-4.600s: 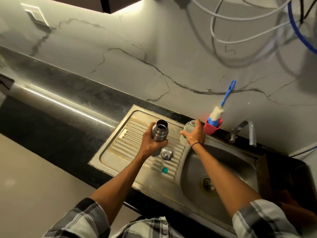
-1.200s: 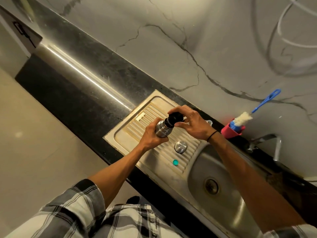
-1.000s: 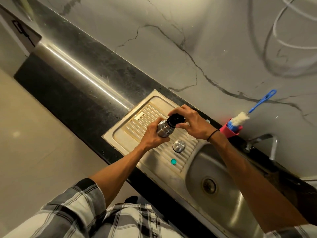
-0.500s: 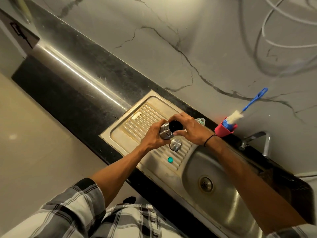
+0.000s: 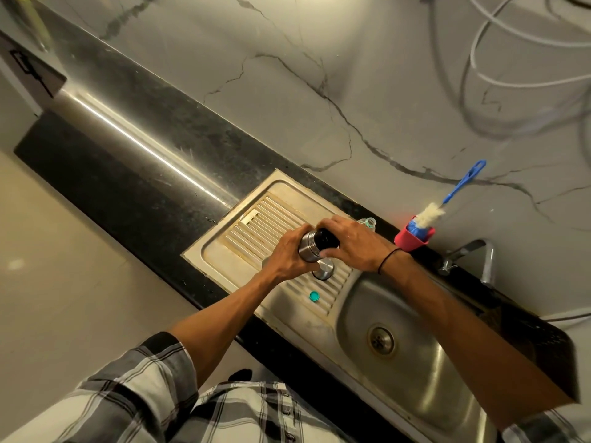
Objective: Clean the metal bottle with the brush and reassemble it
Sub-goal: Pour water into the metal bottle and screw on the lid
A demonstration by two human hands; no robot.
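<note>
My left hand (image 5: 289, 255) grips the steel body of the metal bottle (image 5: 307, 249) above the ribbed draining board. A black stopper (image 5: 324, 240) sits in the bottle's mouth, and my right hand (image 5: 351, 246) curls its fingers round it. Just below my hands, the bottle's steel cap (image 5: 323, 270) stands on the draining board (image 5: 256, 225). The blue-handled brush (image 5: 435, 212) with white bristles stands in a red holder (image 5: 412, 239) against the wall, to the right of my hands.
A small teal cap (image 5: 314, 296) lies on the draining board near the sink bowl (image 5: 415, 356). A clear plastic bottle (image 5: 367, 222) peeks out behind my right hand. The tap (image 5: 473, 255) stands at the back right. Black counter (image 5: 134, 161) stretches to the left.
Since 4.6 s ago my right hand left the clear plastic bottle and put the black stopper on the metal bottle. Over the last second both hands lowered the bottle slightly toward the steel cap.
</note>
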